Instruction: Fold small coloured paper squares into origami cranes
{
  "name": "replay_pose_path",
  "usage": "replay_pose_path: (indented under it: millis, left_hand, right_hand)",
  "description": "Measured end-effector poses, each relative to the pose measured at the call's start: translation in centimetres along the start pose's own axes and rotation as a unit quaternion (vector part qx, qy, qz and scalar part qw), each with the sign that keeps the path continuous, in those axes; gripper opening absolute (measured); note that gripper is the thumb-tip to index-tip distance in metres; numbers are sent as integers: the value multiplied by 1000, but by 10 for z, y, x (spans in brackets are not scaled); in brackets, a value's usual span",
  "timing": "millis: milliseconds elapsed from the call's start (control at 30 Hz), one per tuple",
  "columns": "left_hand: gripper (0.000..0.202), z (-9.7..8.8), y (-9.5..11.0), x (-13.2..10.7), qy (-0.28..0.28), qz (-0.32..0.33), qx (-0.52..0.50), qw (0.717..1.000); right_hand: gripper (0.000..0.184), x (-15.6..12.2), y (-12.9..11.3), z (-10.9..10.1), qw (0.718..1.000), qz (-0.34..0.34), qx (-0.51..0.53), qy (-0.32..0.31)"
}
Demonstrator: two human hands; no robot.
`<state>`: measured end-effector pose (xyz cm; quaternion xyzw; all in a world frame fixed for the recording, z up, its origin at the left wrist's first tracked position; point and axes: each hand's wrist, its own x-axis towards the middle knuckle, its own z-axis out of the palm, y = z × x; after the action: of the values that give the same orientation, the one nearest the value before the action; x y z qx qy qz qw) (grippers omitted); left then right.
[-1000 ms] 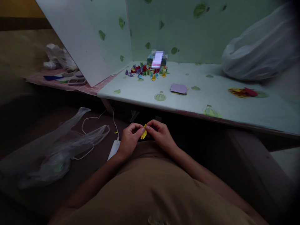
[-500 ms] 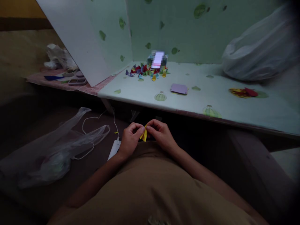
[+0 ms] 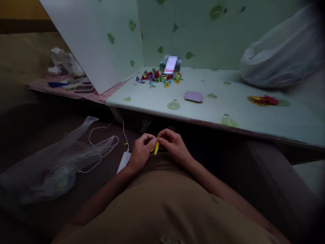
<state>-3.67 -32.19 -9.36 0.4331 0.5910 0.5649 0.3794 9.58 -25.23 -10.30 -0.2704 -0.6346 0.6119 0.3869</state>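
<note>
Both hands meet low in front of my body, below the table's front edge. My left hand (image 3: 141,150) and my right hand (image 3: 174,146) each pinch a small folded yellow paper piece (image 3: 156,147) between fingertips, fingers curled closed. On the pale green table (image 3: 228,101) above lies a pile of small colourful folded paper shapes (image 3: 158,77) at the back, a purple paper stack (image 3: 194,96) nearer the middle, and red and yellow paper pieces (image 3: 263,100) to the right.
A blurred box (image 3: 170,64) stands behind the paper pile. A large white plastic bag (image 3: 281,54) fills the table's back right. On the floor left lie a clear plastic bag (image 3: 63,162), a white cable and a white charger (image 3: 123,161). A slanted white board (image 3: 96,40) leans left.
The yellow paper has turned slightly between my fingertips; both hands stay in the same spot, nudged a little upward.
</note>
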Motion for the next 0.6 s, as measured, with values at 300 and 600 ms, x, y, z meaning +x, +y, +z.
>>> replay_pose_path:
  millis: [300, 600]
  left_hand:
    - [19, -1, 4, -1, -27, -26, 4, 999]
    - [19, -2, 3, -1, -33, -2, 35, 999]
  right_hand:
    - [10, -2, -5, 0, 1000, 9, 23, -11]
    - [13, -3, -3, -1, 997, 28, 63, -20]
